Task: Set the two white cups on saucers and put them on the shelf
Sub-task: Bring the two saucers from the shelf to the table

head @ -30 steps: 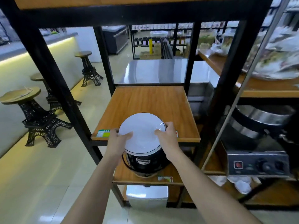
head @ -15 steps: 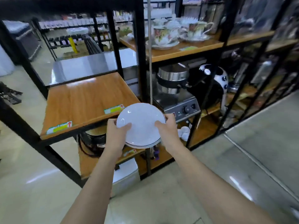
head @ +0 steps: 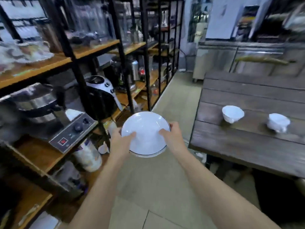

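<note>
Two white cups (head: 232, 113) (head: 278, 122) sit bare on wooden table (head: 247, 146); left hand (head: 121, 141) and right hand (head: 173, 136) both grasp saucer stack (head: 145, 133) mid-air. Nothing paired or shelved yet

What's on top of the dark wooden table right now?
Two white cups sit on the wooden table: the nearer cup and the farther cup, apart and with no saucers under them. The table's right end is out of frame.

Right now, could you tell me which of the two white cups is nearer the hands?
The left cup, nearer the table's left edge; the other cup sits farther right.
</note>
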The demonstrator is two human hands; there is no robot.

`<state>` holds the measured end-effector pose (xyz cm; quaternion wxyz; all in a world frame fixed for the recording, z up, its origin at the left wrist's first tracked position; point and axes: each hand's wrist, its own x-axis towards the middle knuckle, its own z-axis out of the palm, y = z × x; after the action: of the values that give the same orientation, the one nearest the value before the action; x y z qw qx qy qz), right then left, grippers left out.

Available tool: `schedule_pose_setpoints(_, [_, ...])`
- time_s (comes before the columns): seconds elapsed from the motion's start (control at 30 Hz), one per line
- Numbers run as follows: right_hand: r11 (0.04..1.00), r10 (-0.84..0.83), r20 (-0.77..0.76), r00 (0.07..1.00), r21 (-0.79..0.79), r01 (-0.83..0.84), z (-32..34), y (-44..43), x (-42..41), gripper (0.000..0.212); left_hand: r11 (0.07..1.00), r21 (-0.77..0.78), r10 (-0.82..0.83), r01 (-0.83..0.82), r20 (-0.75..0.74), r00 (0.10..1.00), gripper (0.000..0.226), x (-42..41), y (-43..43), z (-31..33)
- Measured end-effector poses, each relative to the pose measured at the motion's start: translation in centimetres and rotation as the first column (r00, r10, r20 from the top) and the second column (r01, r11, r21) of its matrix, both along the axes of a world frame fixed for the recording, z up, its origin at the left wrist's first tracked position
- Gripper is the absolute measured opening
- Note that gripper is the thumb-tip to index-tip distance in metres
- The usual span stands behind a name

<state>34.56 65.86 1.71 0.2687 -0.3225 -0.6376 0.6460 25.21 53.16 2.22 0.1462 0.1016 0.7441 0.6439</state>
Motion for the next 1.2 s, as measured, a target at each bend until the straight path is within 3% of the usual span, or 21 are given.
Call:
schedule_pose_setpoints(0.33, [0.945,-0.326,0.106,0.939,0.051,0.322,-2.3,19.8,16.0,0.024,0.942,0.039,-0.335,0.334,0.186,0.924,0.012,12.5,22.3,-2.8])
schedule_pose_setpoints(0.63, [0.847,-0.527,0.181,0.830,0.025,0.532,-6.1,28.9,22.3,0.024,0.849,0.005,-0.510,0.529,0.275,0.815,0.005,16.8,34.4,-5.5])
schedule_pose_setpoints(0.87, [0.757,-0.623,0.291,0.726,-0.009,0.653,-10.3,33.2,24.7,0.023,0.771,-0.035,-0.572,0.636,0.400,0.716,0.013,18.2,40.9,-7.4])
schedule_pose_setpoints(1.0, [0.724,-0.650,0.332,0.684,-0.003,0.690,-11.8,34.9,24.9,0.018,0.734,-0.059,-0.585,0.677,0.452,0.673,0.016,18.4,43.1,-8.2])
schedule_pose_setpoints(1.2, [0.777,-0.596,0.496,0.631,0.161,0.608,-12.8,36.9,24.6,0.020,0.730,-0.033,-0.573,0.683,0.515,0.638,0.014,17.8,45.0,-9.7])
